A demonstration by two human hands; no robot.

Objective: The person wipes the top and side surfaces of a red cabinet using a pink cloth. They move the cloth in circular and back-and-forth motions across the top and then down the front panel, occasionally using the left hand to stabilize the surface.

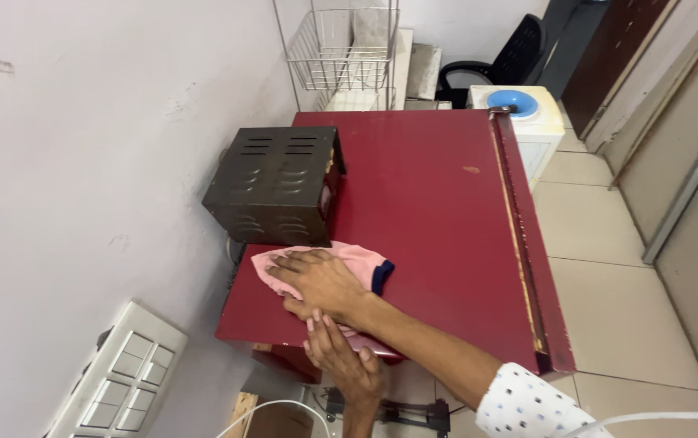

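**Cloth pinned flat under your right palm at the near left corner**

Nearest you, your left hand (pixel 341 361) sits at the near edge of the dark red metal cabinet top (pixel 438 219), fingers together and extended, their tips at the near fringe of the pink cloth with a navy trim (pixel 357 261); it grips nothing that you can see. Just beyond it, your right hand (pixel 320 282) lies palm down on the cloth, fingers spread flat and pointing left toward the white wall (pixel 81 162). The cloth lies directly beneath those fingers, so the right hand is the nearer one. Its long axis runs left to right along the near edge, navy trim end pointing right. Behind it, just beside, stands a black vented metal box (pixel 276 185). Farther off are a wire basket rack (pixel 341 49) and a white water dispenser with a blue top (pixel 519 109).
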